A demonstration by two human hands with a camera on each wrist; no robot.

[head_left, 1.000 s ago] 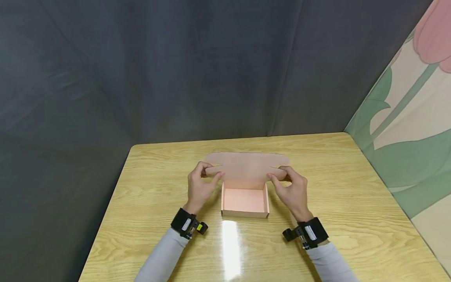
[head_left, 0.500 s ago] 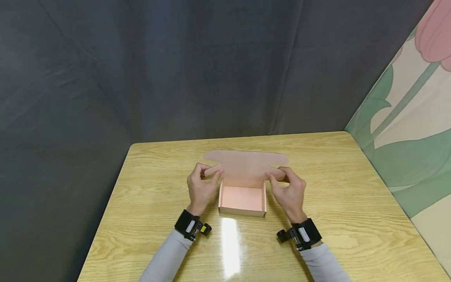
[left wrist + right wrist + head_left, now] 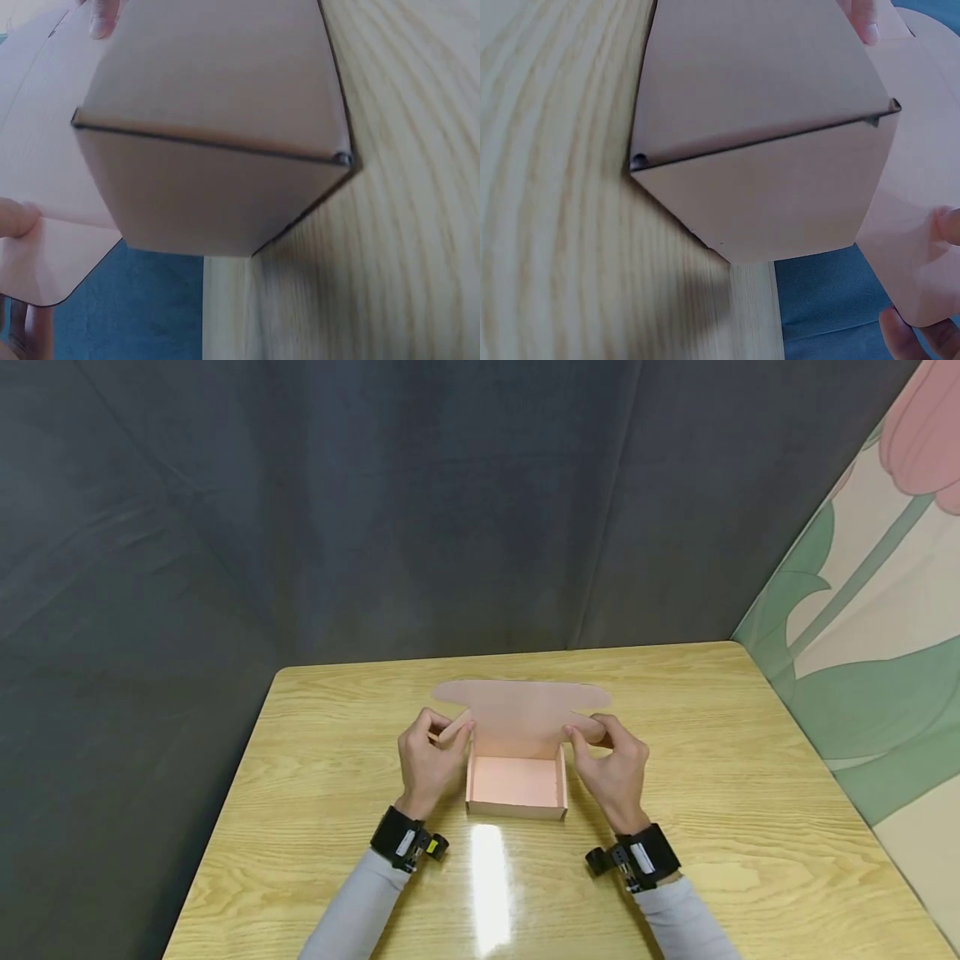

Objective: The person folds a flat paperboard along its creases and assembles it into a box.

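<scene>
A small pinkish cardboard box (image 3: 516, 781) sits on the table with its lid (image 3: 521, 718) raised at the back. Side flaps stick out from the lid, left and right. My left hand (image 3: 431, 764) pinches the left flap (image 3: 454, 727) between thumb and fingers; that flap is bent toward me. On the other side, my right hand (image 3: 617, 768) pinches the right flap (image 3: 587, 724), which is less bent. In the left wrist view the box's side wall (image 3: 202, 191) fills the middle, and a thumb (image 3: 16, 219) presses the flap. The right wrist view has a thumb (image 3: 949, 225) on the other flap.
The box stands on a wood-grain table (image 3: 337, 777) with a bright light reflection in front of it. A dark curtain (image 3: 450, 510) hangs behind the table's back edge. At the right is a flower-patterned panel (image 3: 885, 635).
The left flap has folded further inward toward me in my left hand, and the right flap tilts slightly more. The box and right wrist have shifted slightly left.
</scene>
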